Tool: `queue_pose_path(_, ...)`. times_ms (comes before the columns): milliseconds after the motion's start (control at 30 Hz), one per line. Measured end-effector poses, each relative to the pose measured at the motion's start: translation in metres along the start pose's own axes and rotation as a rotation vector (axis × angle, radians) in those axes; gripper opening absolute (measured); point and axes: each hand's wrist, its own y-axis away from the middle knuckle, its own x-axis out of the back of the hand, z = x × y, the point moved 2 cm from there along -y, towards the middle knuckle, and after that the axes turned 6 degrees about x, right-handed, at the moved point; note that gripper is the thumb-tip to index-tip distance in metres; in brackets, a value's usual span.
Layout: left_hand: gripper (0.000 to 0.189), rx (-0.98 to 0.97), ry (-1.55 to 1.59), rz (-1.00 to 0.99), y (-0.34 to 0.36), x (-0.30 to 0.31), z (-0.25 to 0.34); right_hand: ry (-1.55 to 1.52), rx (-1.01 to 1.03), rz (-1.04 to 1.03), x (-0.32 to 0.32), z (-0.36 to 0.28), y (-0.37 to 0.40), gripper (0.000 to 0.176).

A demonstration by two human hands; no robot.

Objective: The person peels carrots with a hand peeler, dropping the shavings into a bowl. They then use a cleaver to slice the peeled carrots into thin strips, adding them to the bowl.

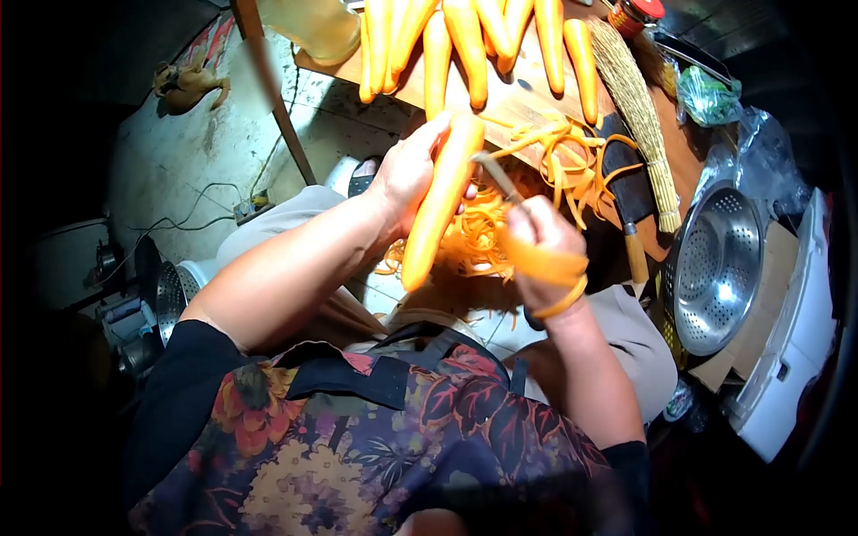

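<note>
My left hand [409,170] is wrapped round a large orange carrot [438,210], whose lower end points down toward my lap. Just right of the carrot, my right hand [547,241] grips a peeler [497,175], its head close to the carrot's upper side. Orange peel strips hang over the back of my right hand and wrist. More peel strips [572,161] lie on the wooden board's edge, and a heap of peelings [478,232] shows below, behind the hands. Several carrots [465,54] lie side by side on the board above.
A cleaver [626,179] and a straw brush [639,116] lie right of the peels. Farther right are a metal colander [719,268], plastic bags [760,161] and a white foam box [791,330]. A red-lidded jar [635,16] stands at the top. Cables and a small animal [189,85] are at left.
</note>
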Motion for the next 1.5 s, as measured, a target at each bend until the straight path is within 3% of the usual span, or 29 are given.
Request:
queue_pose_path(100, 0.046, -0.059, 0.019, 0.055, -0.015, 0.009, 0.005, -0.035, 0.260, -0.064, -0.014, -0.025, 0.015, 0.011)
queue_pose_path(233, 0.046, -0.052, 0.083, -0.014, -0.021, 0.010, 0.003, -0.038, 0.272, -0.064, -0.019, -0.021, 0.021, 0.010)
queue_pose_path(300, 0.047, 0.018, 0.078, -0.026, -0.010, -0.002, -0.003, 0.238, 0.361, -0.007, -0.011, -0.019, 0.010, 0.010)
queue_pose_path(333, 0.048, -0.015, -0.038, -0.027, -0.001, -0.010, -0.007, 0.063, 0.207, 0.050, -0.013, 0.002, 0.006, 0.009)
queue_pose_path(433, 0.054, 0.176, -0.076, -0.092, 0.021, -0.024, -0.015, 0.077, -0.129, 0.052, 0.007, 0.022, -0.009, 0.010)
queue_pose_path(500, 0.055, 0.181, -0.205, -0.180, 0.025, -0.025, -0.016, 0.441, 0.260, 0.079, 0.008, 0.048, -0.010, 0.013)
queue_pose_path(533, 0.054, 0.173, -0.181, -0.163, 0.028, -0.028, -0.016, 0.283, 0.104, 0.055, 0.009, 0.061, -0.008, 0.015)
queue_pose_path(633, 0.050, 0.091, -0.216, -0.096, 0.027, -0.022, -0.011, 0.152, -0.006, 0.093, 0.016, 0.037, -0.012, 0.016)
queue_pose_path(767, 0.039, 0.018, -0.202, -0.169, 0.013, -0.008, -0.009, 0.039, -0.055, 0.100, 0.011, 0.014, -0.010, 0.020)
queue_pose_path(833, 0.041, -0.113, -0.349, -0.219, 0.006, -0.005, -0.014, -0.017, -0.051, 0.090, 0.008, 0.007, -0.007, 0.019)
queue_pose_path(900, 0.044, -0.077, -0.322, -0.209, 0.010, -0.009, -0.014, 0.084, 0.070, 0.057, 0.004, 0.006, -0.004, 0.020)
queue_pose_path(967, 0.040, -0.089, -0.357, -0.163, 0.011, -0.011, -0.017, 0.139, 0.075, 0.042, 0.003, 0.012, -0.004, 0.019)
queue_pose_path(1033, 0.050, -0.053, -0.502, -0.153, 0.014, -0.012, -0.019, 0.332, -0.004, 0.030, 0.007, 0.023, -0.008, 0.020)
queue_pose_path(1067, 0.052, -0.033, -0.428, -0.192, 0.023, -0.018, -0.021, 0.434, 0.087, -0.029, 0.013, 0.031, -0.009, 0.022)
queue_pose_path(1100, 0.054, -0.012, -0.357, -0.233, 0.029, -0.024, -0.023, 0.388, -0.136, -0.005, 0.011, 0.049, -0.012, 0.022)
queue_pose_path(1200, 0.047, -0.013, -0.370, -0.217, 0.020, -0.017, -0.015, 0.272, -0.066, 0.038, 0.015, 0.045, -0.011, 0.020)
queue_pose_path(1267, 0.043, -0.014, -0.387, -0.174, 0.015, -0.010, -0.010, 0.226, 0.090, 0.097, 0.010, 0.035, -0.007, 0.019)
queue_pose_path(1367, 0.034, -0.013, -0.220, -0.186, 0.002, 0.000, -0.008, 0.082, 0.020, 0.104, 0.007, 0.016, -0.008, 0.018)
queue_pose_path(1400, 0.030, 0.041, -0.176, -0.105, 0.005, -0.001, -0.004, 0.030, 0.010, 0.120, 0.005, 0.013, -0.007, 0.017)
queue_pose_path(1500, 0.038, -0.063, -0.058, -0.080, -0.011, 0.011, 0.005, -0.043, 0.017, 0.059, -0.003, 0.002, -0.001, 0.016)
